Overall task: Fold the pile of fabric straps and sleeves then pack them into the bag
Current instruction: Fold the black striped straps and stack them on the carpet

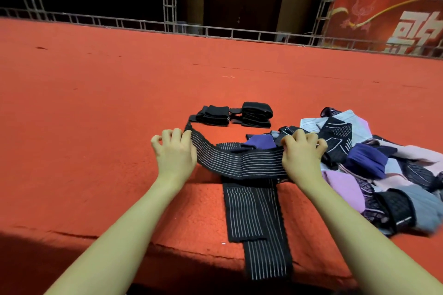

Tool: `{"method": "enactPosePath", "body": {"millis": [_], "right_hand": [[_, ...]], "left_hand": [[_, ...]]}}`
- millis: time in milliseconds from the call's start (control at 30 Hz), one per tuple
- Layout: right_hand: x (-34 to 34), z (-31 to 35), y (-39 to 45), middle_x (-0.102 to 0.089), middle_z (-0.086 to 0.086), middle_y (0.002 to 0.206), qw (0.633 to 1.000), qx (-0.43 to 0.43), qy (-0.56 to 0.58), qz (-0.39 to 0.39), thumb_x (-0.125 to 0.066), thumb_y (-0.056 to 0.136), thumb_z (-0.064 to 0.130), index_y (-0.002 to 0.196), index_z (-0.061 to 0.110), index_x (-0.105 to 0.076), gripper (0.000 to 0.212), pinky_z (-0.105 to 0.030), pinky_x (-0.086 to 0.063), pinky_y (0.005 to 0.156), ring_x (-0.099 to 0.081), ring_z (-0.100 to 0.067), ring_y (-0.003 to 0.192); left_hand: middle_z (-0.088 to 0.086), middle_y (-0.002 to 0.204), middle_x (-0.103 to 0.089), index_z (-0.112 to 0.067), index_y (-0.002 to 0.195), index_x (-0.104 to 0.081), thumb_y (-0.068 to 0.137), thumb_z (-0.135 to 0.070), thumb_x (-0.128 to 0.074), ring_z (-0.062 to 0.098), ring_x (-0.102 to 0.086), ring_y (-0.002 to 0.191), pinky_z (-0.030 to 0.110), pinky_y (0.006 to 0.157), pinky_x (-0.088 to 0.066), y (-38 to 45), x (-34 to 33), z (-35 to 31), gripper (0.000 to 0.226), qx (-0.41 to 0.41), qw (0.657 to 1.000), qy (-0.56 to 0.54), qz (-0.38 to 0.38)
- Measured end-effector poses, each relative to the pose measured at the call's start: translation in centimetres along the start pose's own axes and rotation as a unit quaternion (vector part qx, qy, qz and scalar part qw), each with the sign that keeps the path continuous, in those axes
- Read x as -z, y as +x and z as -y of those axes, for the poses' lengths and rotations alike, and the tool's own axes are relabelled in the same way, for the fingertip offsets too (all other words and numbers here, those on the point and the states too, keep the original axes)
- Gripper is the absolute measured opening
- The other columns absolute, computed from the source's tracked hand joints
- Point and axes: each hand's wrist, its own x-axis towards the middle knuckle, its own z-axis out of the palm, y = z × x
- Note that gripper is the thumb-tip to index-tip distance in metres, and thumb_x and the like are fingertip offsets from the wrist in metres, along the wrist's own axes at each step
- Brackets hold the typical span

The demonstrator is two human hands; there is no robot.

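A long black strap with thin pale stripes (239, 158) stretches between my hands just above the red surface. My left hand (175, 151) pinches its left part and my right hand (303, 153) grips its right part. The strap's far end curls back toward two folded black straps (233, 114). Another length of striped strap (254, 215) hangs over the near edge below. To the right lies a loose pile of sleeves and straps (374, 167) in black, purple, pink and grey. No bag is in view.
Everything lies on a wide red carpeted platform (107, 103) whose near edge drops off under my forearms. Metal railing (215, 30) and truss run along the far side, with a red banner (388, 21) at the back right.
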Motion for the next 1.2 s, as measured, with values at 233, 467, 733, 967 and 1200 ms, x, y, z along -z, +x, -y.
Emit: {"method": "enactPosePath", "body": {"millis": [233, 467, 733, 967, 1200], "right_hand": [[-2.4, 2.7, -3.5, -0.063, -0.012, 0.12, 0.978, 0.08, 0.071, 0.18, -0.05, 0.081, 0.031, 0.107, 0.013, -0.07, 0.037, -0.044, -0.036, 0.09, -0.058, -0.035, 0.11], [-4.5, 6.0, -3.9, 0.0, 0.008, 0.16, 0.909, 0.176, 0.13, 0.354, -0.018, 0.103, 0.044, 0.153, 0.028, -0.011, 0.053, -0.03, 0.007, 0.116, 0.006, -0.012, 0.147], [-6.4, 13.2, -3.4, 0.003, 0.007, 0.161, 0.869, 0.212, 0.113, 0.432, -0.014, 0.103, 0.047, 0.153, 0.029, -0.003, 0.054, -0.036, 0.005, 0.118, 0.006, -0.012, 0.147], [-7.6, 17.5, -2.8, 0.0, 0.008, 0.161, 0.86, 0.224, 0.169, 0.426, -0.013, 0.103, 0.045, 0.153, 0.03, -0.004, 0.053, -0.036, 0.004, 0.118, 0.003, -0.011, 0.147], [-6.2, 13.5, -2.5, -0.053, 0.006, 0.137, 0.932, 0.163, 0.242, 0.214, -0.015, 0.09, 0.053, 0.133, 0.023, -0.053, 0.065, -0.029, -0.018, 0.099, -0.043, -0.017, 0.128]], "left_hand": [[0.017, 0.079, -0.059, 0.001, 0.092, -0.067, 0.058, -0.001, -0.078, 0.036, -0.056, 0.073, 0.046, 0.075, -0.037, -3.9, -1.1, 1.0, 0.036, 0.064, 0.986, 0.01, 0.157], [0.017, 0.083, -0.058, 0.002, 0.101, -0.065, 0.061, 0.001, -0.075, 0.037, -0.054, 0.073, 0.046, 0.073, -0.037, -3.0, -1.7, 2.5, 0.042, 0.08, 0.984, 0.017, 0.161], [0.011, 0.085, -0.063, -0.002, 0.103, -0.069, 0.069, -0.006, -0.061, 0.034, -0.057, 0.075, 0.043, 0.077, -0.027, -3.9, -3.7, 6.0, 0.035, -0.005, 0.991, 0.062, 0.122], [0.007, 0.086, -0.064, -0.006, 0.103, -0.07, 0.071, -0.008, -0.044, 0.028, -0.046, 0.082, 0.041, 0.077, -0.027, -3.0, -4.0, 7.9, 0.041, -0.017, 0.997, 0.053, 0.059], [0.004, 0.084, -0.062, -0.012, 0.102, -0.073, 0.076, -0.017, -0.042, 0.028, -0.057, 0.075, 0.036, 0.075, -0.025, -1.0, -2.9, 4.9, 0.04, -0.047, 0.995, -0.087, 0.017]]}}
